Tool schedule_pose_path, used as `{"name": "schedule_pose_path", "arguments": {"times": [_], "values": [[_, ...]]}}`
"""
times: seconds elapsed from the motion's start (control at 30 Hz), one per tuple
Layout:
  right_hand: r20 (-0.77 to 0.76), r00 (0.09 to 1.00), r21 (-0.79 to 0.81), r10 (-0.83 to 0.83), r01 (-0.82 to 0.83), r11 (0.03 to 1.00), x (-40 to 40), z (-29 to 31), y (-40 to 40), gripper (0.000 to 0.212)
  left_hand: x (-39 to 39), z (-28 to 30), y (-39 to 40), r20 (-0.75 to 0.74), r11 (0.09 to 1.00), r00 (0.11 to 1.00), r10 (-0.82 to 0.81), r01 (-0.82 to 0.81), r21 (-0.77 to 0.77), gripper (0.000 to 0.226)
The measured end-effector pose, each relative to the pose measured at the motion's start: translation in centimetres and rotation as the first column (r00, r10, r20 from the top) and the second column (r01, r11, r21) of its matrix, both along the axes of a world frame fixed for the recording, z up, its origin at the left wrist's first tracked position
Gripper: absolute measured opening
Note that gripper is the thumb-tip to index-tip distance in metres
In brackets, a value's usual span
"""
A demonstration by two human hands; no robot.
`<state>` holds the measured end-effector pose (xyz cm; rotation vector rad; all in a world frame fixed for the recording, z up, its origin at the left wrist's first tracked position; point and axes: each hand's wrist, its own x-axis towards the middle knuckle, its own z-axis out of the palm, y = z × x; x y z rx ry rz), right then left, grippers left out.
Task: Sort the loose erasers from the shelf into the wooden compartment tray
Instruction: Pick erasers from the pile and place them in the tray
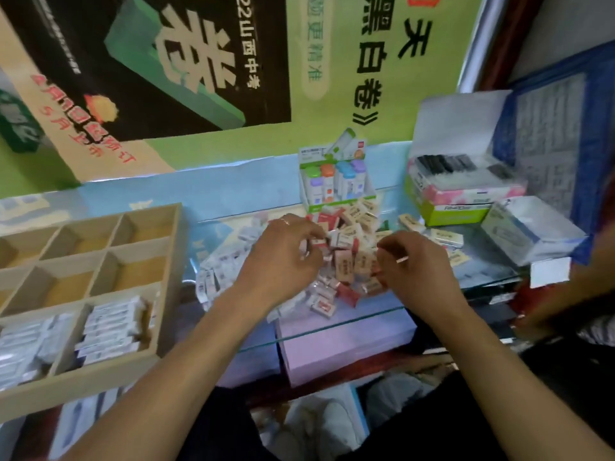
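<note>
Loose wrapped erasers heaped mid-frame on the glass shelf, between left hand and right hand, both apparently pinching pieces; pale wooden compartment tray lower left.

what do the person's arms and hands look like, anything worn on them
Both forearms are bare, with no sleeves in view. The left hand wears a thin gold-coloured ring on one finger. The right hand shows no ring, watch or glove.
</note>
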<state>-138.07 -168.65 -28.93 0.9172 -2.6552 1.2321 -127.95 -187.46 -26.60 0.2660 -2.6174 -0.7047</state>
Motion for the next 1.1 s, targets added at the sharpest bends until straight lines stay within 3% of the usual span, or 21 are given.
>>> {"name": "schedule_pose_path", "arguments": {"times": [0.1, 0.2, 0.3, 0.37, 0.53, 0.8, 0.97, 1.03, 1.1], "values": [[-0.045, 0.999, 0.135, -0.025, 0.031, 0.990, -1.4, -2.2, 1.9, 0.032, -4.5, -0.2, 2.1, 0.142, 0.980, 0.987, -0.074, 0.098, -0.170, 0.047], [-0.137, 0.986, 0.327, 0.091, -0.042, 0.944, -2.1, -4.3, 2.4, 0.054, -9.1, 0.1, 3.3, 0.312, 0.914, 0.949, -0.040, 0.161, -0.373, 0.061], [-0.159, 0.978, 0.450, 0.137, -0.052, 0.891, -2.2, -4.6, 2.2, 0.068, -12.6, 0.2, 3.2, 0.508, 0.894, 0.861, 0.019, 0.213, -0.394, 0.069], [-0.155, 0.979, 0.467, 0.131, -0.045, 0.883, -2.7, -4.6, 2.1, 0.070, -13.3, -0.1, 2.7, 0.549, 0.876, 0.836, -0.008, 0.270, -0.399, 0.062], [-0.192, 0.981, 0.421, 0.043, 0.042, 0.906, -4.2, -4.9, 1.6, 0.057, -11.4, -0.5, 1.9, 0.471, 0.826, 0.852, -0.228, 0.425, -0.370, 0.059], [-0.161, 0.987, 0.337, -0.018, 0.072, 0.939, -7.0, -4.4, 1.1, 0.053, -9.6, -1.4, 2.0, 0.301, 0.844, 0.907, -0.293, 0.394, -0.365, 0.043], [-0.169, 0.951, 0.447, 0.259, -0.160, 0.880, -8.6, -3.0, -0.8, 0.068, -8.8, -2.9, 2.4, 0.122, 0.830, 0.966, -0.229, 0.259, -0.494, 0.029], [-0.180, 0.950, 0.477, 0.255, -0.143, 0.867, -9.0, -3.1, -0.7, 0.070, -8.7, -3.3, 2.1, 0.110, 0.830, 0.972, -0.207, 0.234, -0.506, 0.031], [-0.201, 0.964, 0.485, 0.174, -0.056, 0.873, -9.4, -3.3, -0.2, 0.086, -8.6, -3.5, 1.9, 0.100, 0.840, 0.977, -0.187, 0.212, -0.500, 0.035]]}}
